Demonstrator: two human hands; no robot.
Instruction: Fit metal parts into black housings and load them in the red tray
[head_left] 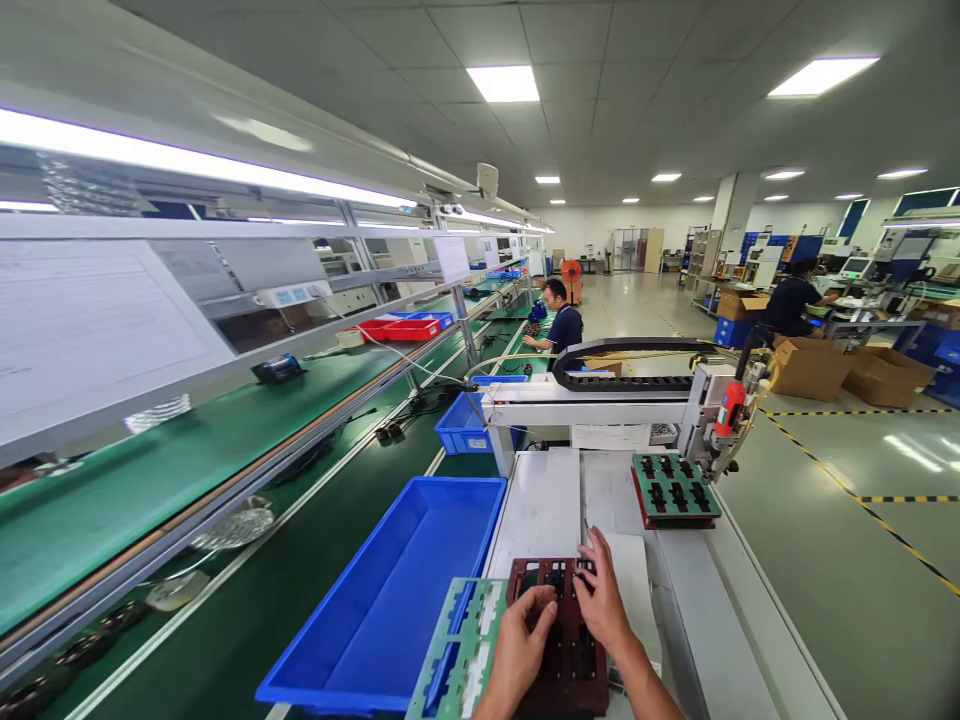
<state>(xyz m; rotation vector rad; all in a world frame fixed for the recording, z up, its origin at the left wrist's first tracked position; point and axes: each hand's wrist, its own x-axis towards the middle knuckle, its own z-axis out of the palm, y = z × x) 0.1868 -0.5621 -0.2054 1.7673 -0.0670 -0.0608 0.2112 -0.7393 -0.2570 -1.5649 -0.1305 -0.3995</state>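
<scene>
A dark red fixture plate (598,672) with cut-out slots lies in front of me at the near end of the white machine bed. My left hand (519,640) is over its left side, thumb and fingers drawn together; what is between them is hidden. A small black part (556,579) sits in a slot just beyond those fingertips. Over the right side is my right hand (602,597), fingers apart, thumb and fingertips close to the plate. A green cut-out plate (459,640) lies to the left, its edge overlapping the blue bin.
A large blue bin (390,580) stands to the left, beside a green conveyor (172,450). Farther along the bed, a green-topped fixture (675,490) holds several black parts under a gantry with a red screwdriver (729,408). A co-worker (564,325) is at the line ahead.
</scene>
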